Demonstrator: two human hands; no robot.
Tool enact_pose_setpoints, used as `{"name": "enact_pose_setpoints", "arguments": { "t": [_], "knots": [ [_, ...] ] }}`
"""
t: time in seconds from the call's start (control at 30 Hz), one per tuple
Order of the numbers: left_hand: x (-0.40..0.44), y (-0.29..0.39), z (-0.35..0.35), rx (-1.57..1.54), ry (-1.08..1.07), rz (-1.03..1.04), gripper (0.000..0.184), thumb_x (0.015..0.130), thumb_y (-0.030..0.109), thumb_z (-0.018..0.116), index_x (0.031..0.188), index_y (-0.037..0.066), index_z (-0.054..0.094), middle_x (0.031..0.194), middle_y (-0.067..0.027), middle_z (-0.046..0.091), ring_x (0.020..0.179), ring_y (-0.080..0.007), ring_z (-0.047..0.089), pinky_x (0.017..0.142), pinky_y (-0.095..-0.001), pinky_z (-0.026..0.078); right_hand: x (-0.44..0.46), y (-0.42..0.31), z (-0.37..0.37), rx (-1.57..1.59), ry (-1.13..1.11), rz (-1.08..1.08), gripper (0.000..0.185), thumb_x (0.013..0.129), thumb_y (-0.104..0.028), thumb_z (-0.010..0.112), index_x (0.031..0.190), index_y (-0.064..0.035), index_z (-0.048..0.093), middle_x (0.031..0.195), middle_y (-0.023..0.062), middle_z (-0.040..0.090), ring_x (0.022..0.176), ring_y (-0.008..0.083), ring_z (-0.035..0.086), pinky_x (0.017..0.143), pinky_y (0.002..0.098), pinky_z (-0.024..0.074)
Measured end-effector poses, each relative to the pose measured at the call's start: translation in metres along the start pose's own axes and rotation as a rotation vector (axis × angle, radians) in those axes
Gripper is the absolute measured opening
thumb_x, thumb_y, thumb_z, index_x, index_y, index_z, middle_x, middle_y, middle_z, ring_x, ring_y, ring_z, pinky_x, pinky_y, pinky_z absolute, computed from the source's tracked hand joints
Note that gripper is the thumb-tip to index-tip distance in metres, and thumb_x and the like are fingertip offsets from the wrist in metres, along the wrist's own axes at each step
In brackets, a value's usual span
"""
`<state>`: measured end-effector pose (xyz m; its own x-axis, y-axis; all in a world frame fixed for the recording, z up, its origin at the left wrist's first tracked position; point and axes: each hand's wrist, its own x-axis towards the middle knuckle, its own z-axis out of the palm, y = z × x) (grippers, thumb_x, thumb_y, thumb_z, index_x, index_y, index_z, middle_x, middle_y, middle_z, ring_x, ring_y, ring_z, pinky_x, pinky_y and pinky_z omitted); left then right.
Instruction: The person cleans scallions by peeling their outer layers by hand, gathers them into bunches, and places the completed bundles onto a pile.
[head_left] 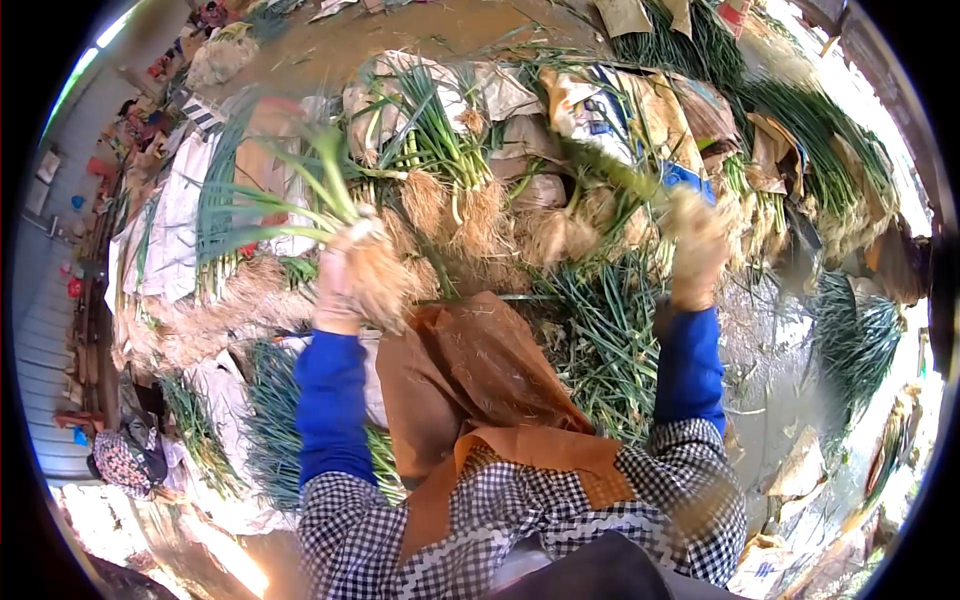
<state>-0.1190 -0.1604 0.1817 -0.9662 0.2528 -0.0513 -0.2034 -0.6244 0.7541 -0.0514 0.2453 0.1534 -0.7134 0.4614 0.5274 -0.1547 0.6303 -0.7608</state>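
My left hand (337, 292) is closed around a bunch of green onions (378, 270), gripped near the white bases. Long pale roots hang down on its right side, and the leaves fan out up and to the left. On the right, my right hand (697, 272) is smeared by motion. It appears closed on a green onion (620, 172), whose leaves point up and left, with blurred roots at the hand. Between the hands, a loose clump of green onions (445, 165) lies roots toward me on sacking.
An orange-brown apron (480, 350) covers my lap. Cut green leaves (615, 340) are heaped right of it. More onions (820, 150) lie in rows at the far right, and others (270, 420) lie lower left. People (135, 125) sit at the far left.
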Motion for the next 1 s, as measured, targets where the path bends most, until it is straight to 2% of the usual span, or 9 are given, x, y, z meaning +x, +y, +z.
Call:
{"name": "enact_pose_setpoints", "arguments": {
  "t": [0.07, 0.2, 0.4, 0.6, 0.7, 0.73, 0.83, 0.97, 1.0],
  "knots": [
    [-0.007, -0.053, -0.007, -0.076, 0.101, -0.002, 0.022, 0.080, 0.003, 0.057, 0.102, 0.003, 0.053, 0.084, -0.0066, 0.057, 0.074, -0.0158, 0.058, 0.068, -0.0272, 0.052, -0.063, 0.046, 0.023, 0.091, -0.289, 0.104, 0.016, 0.084, -0.013, 0.060, 0.094, -0.0001, 0.061, 0.103, 0.0097, 0.062, 0.089, 0.0115, 0.057, 0.072, 0.0227, 0.0478],
    [-0.032, -0.148, -0.017, -0.243, -0.070, -0.217, 0.014, 0.080, -0.002, 0.055, 0.094, 0.003, 0.056, 0.085, -0.0092, 0.058, 0.081, -0.0199, 0.060, 0.075, -0.0337, 0.054, -0.161, 0.083, 0.028, 0.675, -0.281, 0.888, 0.018, 0.086, -0.015, 0.059, 0.095, 0.0003, 0.060, 0.095, 0.0067, 0.062, 0.082, 0.0129, 0.059, 0.074, 0.0249, 0.0480],
    [-0.070, -0.215, -0.012, -0.472, -0.009, -0.336, 0.017, 0.078, -0.003, 0.057, 0.094, 0.003, 0.055, 0.087, -0.0093, 0.058, 0.082, -0.0228, 0.059, 0.077, -0.0354, 0.051, -0.148, 0.070, 0.035, 0.235, -0.483, 0.751, 0.034, 0.085, -0.024, 0.060, 0.108, 0.0016, 0.058, 0.092, 0.0098, 0.063, 0.080, 0.0106, 0.058, 0.073, 0.0230, 0.0454],
    [-0.084, -0.199, -0.024, -0.257, 0.088, -0.372, 0.019, 0.080, 0.003, 0.057, 0.100, 0.001, 0.055, 0.079, -0.0077, 0.058, 0.072, -0.0192, 0.058, 0.065, -0.0277, 0.051, -0.163, 0.113, 0.151, -0.320, -0.929, 0.435, 0.076, 0.073, -0.053, 0.065, 0.119, 0.0053, 0.050, 0.109, 0.0242, 0.058, 0.105, 0.0330, 0.056, 0.089, 0.0353, 0.0432],
    [-0.088, -0.193, -0.014, -0.233, 0.080, -0.344, 0.017, 0.081, 0.004, 0.056, 0.097, 0.000, 0.056, 0.084, -0.0096, 0.061, 0.073, -0.0192, 0.060, 0.064, -0.0301, 0.052, -0.149, 0.088, 0.160, -0.074, -0.952, 0.587, 0.050, 0.082, -0.039, 0.060, 0.108, 0.0032, 0.058, 0.109, 0.0215, 0.059, 0.103, 0.0311, 0.056, 0.084, 0.0367, 0.0425],
    [-0.086, -0.195, -0.018, -0.077, 0.175, -0.348, 0.027, 0.081, 0.004, 0.056, 0.107, 0.000, 0.056, 0.093, -0.0094, 0.061, 0.080, -0.0182, 0.060, 0.072, -0.0295, 0.051, -0.151, 0.079, 0.155, -0.038, -0.821, 0.394, 0.031, 0.083, -0.029, 0.058, 0.097, -0.0018, 0.063, 0.089, 0.0184, 0.064, 0.084, 0.0286, 0.061, 0.075, 0.0360, 0.0450],
    [-0.081, -0.218, -0.011, -0.182, 0.165, -0.329, 0.055, 0.080, 0.000, 0.056, 0.132, 0.001, 0.038, 0.104, -0.0059, 0.058, 0.083, -0.0139, 0.058, 0.075, -0.0263, 0.049, -0.144, 0.058, 0.118, 0.307, -0.806, 0.430, 0.026, 0.085, -0.023, 0.056, 0.092, 0.0016, 0.060, 0.076, 0.0130, 0.059, 0.075, 0.0218, 0.057, 0.071, 0.0319, 0.0439],
    [-0.078, -0.247, 0.013, -0.114, 0.221, -0.376, 0.028, 0.078, -0.004, 0.058, 0.106, 0.001, 0.053, 0.087, -0.0041, 0.055, 0.079, -0.0166, 0.056, 0.070, -0.0282, 0.050, -0.141, 0.038, 0.072, 0.931, -0.677, 0.690, 0.019, 0.090, -0.022, 0.051, 0.081, -0.0076, 0.057, 0.070, -0.0049, 0.050, 0.062, 0.0048, 0.044, 0.058, 0.0192, 0.0354],
    [-0.079, -0.247, 0.015, -0.198, 0.205, -0.663, 0.026, 0.078, -0.003, 0.059, 0.104, 0.000, 0.055, 0.087, -0.0056, 0.057, 0.081, -0.0178, 0.057, 0.071, -0.0304, 0.051, -0.145, 0.018, 0.068, 0.969, -0.615, 0.694, 0.019, 0.091, -0.022, 0.050, 0.081, -0.0071, 0.057, 0.068, -0.0045, 0.049, 0.060, 0.0054, 0.042, 0.056, 0.0195, 0.0344]
  ]
}}
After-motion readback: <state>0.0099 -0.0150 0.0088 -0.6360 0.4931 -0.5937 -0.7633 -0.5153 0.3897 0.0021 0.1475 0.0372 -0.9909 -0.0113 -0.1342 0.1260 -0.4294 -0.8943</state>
